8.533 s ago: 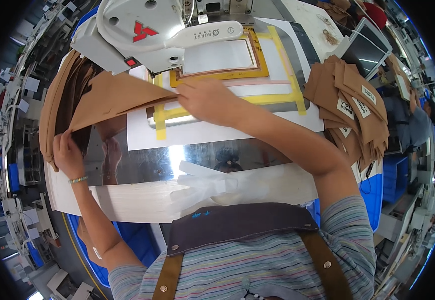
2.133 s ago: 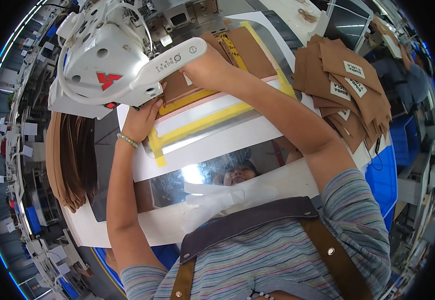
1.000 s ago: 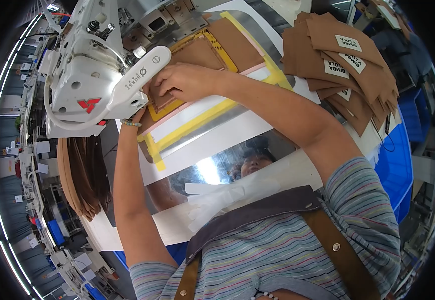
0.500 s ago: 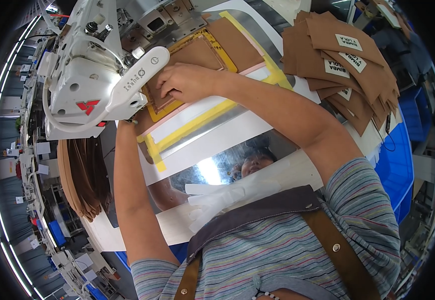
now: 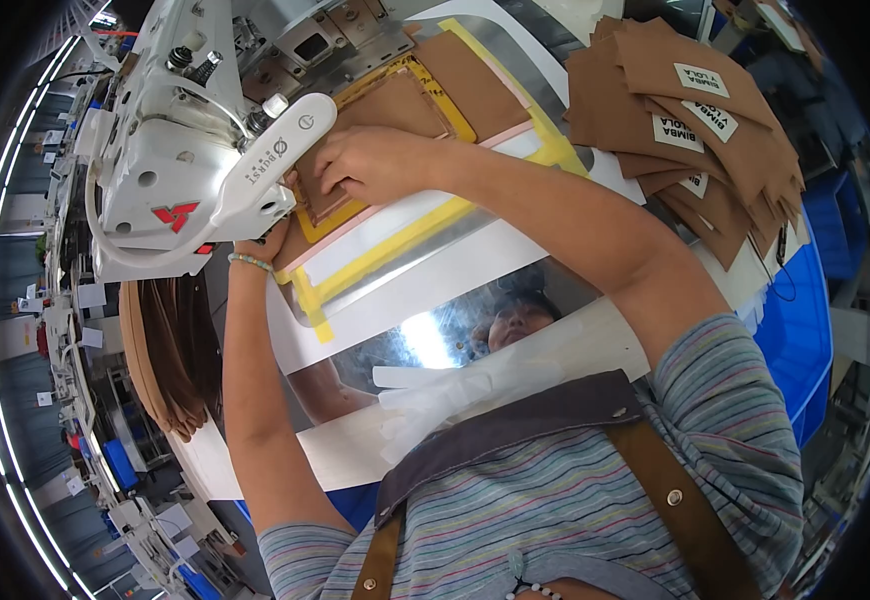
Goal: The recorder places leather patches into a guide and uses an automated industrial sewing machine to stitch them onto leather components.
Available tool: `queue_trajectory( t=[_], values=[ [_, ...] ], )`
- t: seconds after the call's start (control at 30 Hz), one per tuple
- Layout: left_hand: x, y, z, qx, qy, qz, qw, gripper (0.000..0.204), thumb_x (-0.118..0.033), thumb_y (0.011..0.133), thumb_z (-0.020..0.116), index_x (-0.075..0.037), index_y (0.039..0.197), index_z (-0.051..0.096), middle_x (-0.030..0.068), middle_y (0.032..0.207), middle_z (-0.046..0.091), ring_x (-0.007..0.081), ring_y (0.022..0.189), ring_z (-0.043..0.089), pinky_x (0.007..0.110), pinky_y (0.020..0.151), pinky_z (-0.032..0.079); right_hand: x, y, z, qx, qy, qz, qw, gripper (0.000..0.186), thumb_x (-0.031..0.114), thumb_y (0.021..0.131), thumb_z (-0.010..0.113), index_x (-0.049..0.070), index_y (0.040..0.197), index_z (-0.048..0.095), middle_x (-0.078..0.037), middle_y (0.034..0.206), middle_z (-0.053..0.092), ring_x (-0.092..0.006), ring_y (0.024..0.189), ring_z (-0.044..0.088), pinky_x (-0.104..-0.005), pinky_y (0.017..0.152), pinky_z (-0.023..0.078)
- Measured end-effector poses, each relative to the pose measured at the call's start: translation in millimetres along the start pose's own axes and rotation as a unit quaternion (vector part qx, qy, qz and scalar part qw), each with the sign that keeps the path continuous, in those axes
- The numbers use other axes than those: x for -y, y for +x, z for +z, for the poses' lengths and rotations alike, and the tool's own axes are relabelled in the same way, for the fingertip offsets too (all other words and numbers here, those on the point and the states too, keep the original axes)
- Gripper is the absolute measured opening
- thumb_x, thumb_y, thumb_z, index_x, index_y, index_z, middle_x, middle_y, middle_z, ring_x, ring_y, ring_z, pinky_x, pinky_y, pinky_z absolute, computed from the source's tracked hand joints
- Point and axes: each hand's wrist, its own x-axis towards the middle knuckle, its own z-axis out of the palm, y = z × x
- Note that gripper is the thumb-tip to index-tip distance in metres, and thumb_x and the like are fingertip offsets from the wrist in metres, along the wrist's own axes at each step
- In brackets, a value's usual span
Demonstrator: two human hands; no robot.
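Note:
A brown panel (image 5: 470, 85) lies under a sewing machine head (image 5: 170, 165), with a yellow-edged rectangular frame (image 5: 460, 122) over it. My right hand (image 5: 380, 165) rests on the panel inside the frame, its fingers bent and close together, fingertips down near the needle area. Whatever is between those fingertips does not show. My left hand (image 5: 267, 243) reaches up beside the frame's near left corner, at the panel's edge. The machine head covers most of its fingers. A beaded bracelet (image 5: 251, 262) circles the left wrist.
Yellow tape (image 5: 395, 250) edges the white and clear template below the frame. A shiny metal plate (image 5: 435, 345) lies nearer me. Stacked brown pieces with white labels (image 5: 645, 90) sit at far right, above a blue bin (image 5: 795, 340). More brown pieces (image 5: 170, 350) hang at left.
My left hand has shifted slightly out from behind the machine head, so its back and the bracelet now show. The right hand stays almost where it was on the panel.

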Motion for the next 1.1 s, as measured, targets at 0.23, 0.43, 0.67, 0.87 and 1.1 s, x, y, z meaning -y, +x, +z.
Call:
queue_trajectory(
  t=[0.23,0.43,0.67,0.87,1.1],
  values=[
    [-21,-1,-36,-0.038,-0.039,-0.072,0.996,0.020,-0.023,0.102,0.072,-0.011,0.116,0.079,0.0089,0.111,0.080,0.0275,0.104,0.074,0.041,0.092,0.057,14,12,-1,-0.001,0.000,-0.015,1.000,0.025,0.006,0.088,0.065,0.007,0.107,0.082,-0.009,0.128,0.072,-0.0295,0.126,0.062,-0.0426,0.112,0.048],
    [-11,-1,-29,-0.062,-0.035,-0.066,0.995,0.021,-0.025,0.101,0.074,-0.009,0.115,0.078,0.0089,0.112,0.079,0.0267,0.104,0.074,0.040,0.093,0.056,15,15,0,0.005,-0.004,-0.014,1.000,0.025,0.007,0.090,0.064,0.007,0.108,0.081,-0.009,0.128,0.072,-0.0287,0.127,0.062,-0.0426,0.112,0.048],
    [15,-9,-7,-0.008,-0.122,-0.086,0.989,0.033,-0.024,0.105,0.069,-0.009,0.134,0.068,0.0085,0.128,0.074,0.0243,0.117,0.071,0.039,0.107,0.054,11,10,2,0.001,-0.052,-0.029,0.998,0.028,0.007,0.090,0.065,0.012,0.111,0.083,-0.006,0.130,0.071,-0.0260,0.128,0.061,-0.0437,0.112,0.046],
    [51,-19,6,-0.065,-0.728,-0.282,0.622,0.044,-0.020,0.113,0.053,0.000,0.152,0.054,0.0194,0.147,0.062,0.0217,0.134,0.059,0.032,0.115,0.046,10,12,5,-0.001,-0.054,-0.049,0.997,0.035,0.006,0.091,0.063,0.022,0.113,0.085,-0.003,0.132,0.070,-0.0242,0.128,0.061,-0.0436,0.112,0.046],
    [23,1,-2,-0.032,-0.699,-0.252,0.668,0.066,-0.037,0.110,0.051,0.004,0.161,0.039,0.0293,0.151,0.057,0.0180,0.119,0.068,0.026,0.090,0.060,10,6,4,0.002,-0.066,-0.028,0.997,0.030,0.008,0.091,0.069,0.021,0.112,0.085,-0.003,0.132,0.071,-0.0272,0.131,0.060,-0.0447,0.115,0.046]
  ],
)
